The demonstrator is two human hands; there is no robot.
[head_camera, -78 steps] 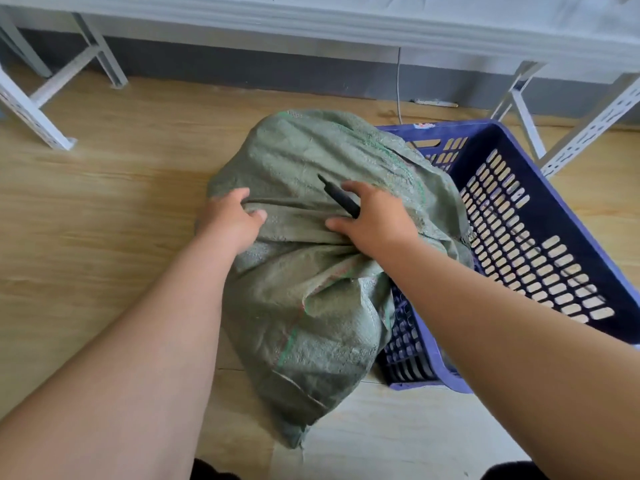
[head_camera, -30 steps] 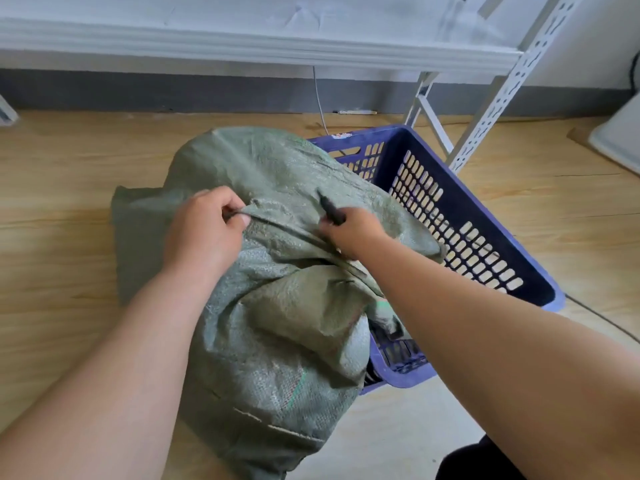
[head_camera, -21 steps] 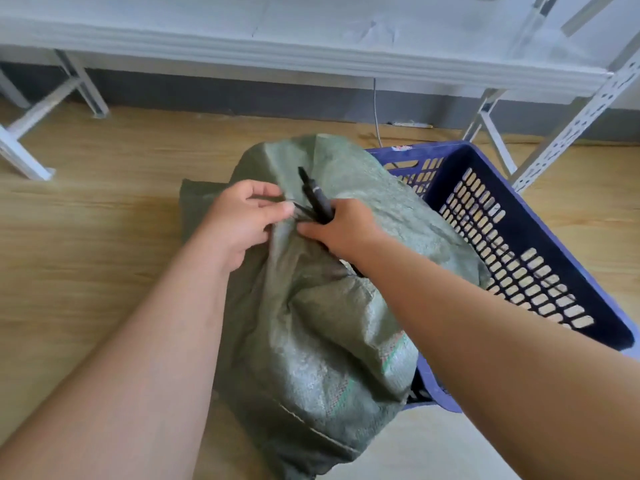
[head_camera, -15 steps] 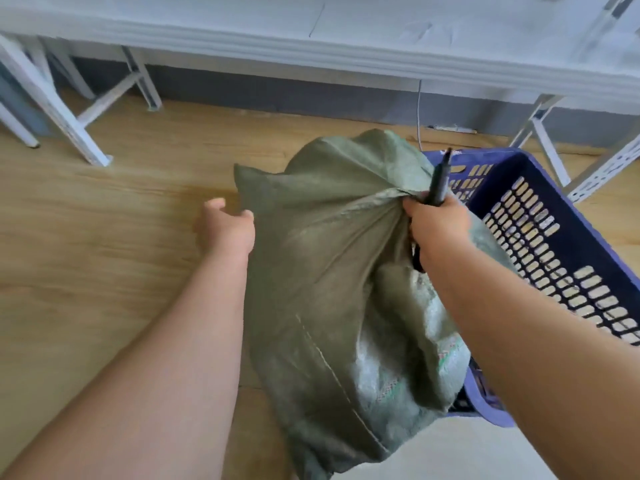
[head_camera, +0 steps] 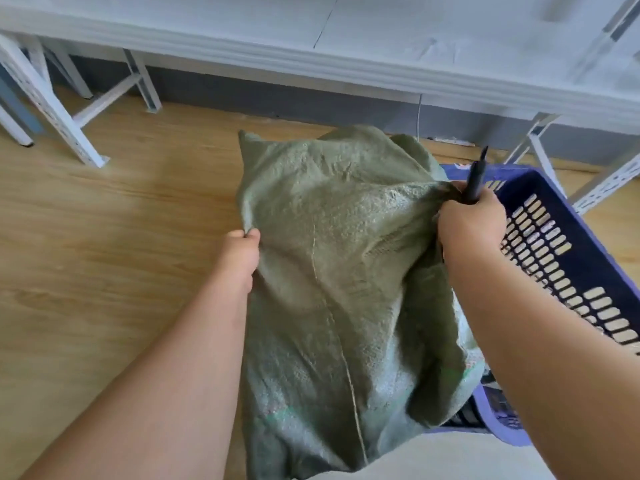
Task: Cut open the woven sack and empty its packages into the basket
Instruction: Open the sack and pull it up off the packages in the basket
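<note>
The sack is gripped at its left edge by the left hand; a gathered fold and a black cutter are clenched together in the right hand. The sack is held stretched, lying partly over the basket. Emptying appears underway; lifting and tipping is judged next. No packages are seen.

Green woven sack in both hands' grip, over blue basket
</note>
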